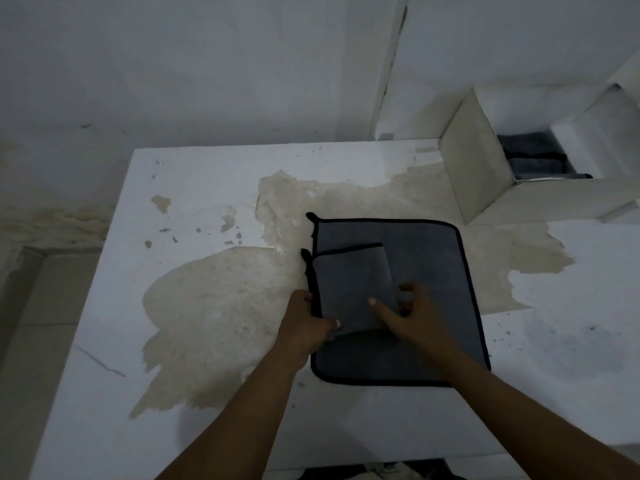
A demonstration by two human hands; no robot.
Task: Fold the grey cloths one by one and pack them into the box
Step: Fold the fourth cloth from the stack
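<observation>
Now both hands are on the folded cloth (pixel 353 289), which lies atop a flat grey cloth (pixel 426 271) on the counter (pixel 207 188). See the left hand (pixel 306 323) gripping its near-left edge, thumb on top. And the right hand (pixel 412 317) pinches the right edge, forefinger stretched across the fabric. Far right, the white box (pixel 481 168) stands open, dark folded cloths (pixel 533 157) inside.

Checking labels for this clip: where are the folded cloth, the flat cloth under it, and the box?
folded cloth (pixel 353 285), head view, middle of its top face.
flat cloth (pixel 429 268), head view, bare right part.
box (pixel 476 161), head view, left side panel.
</observation>
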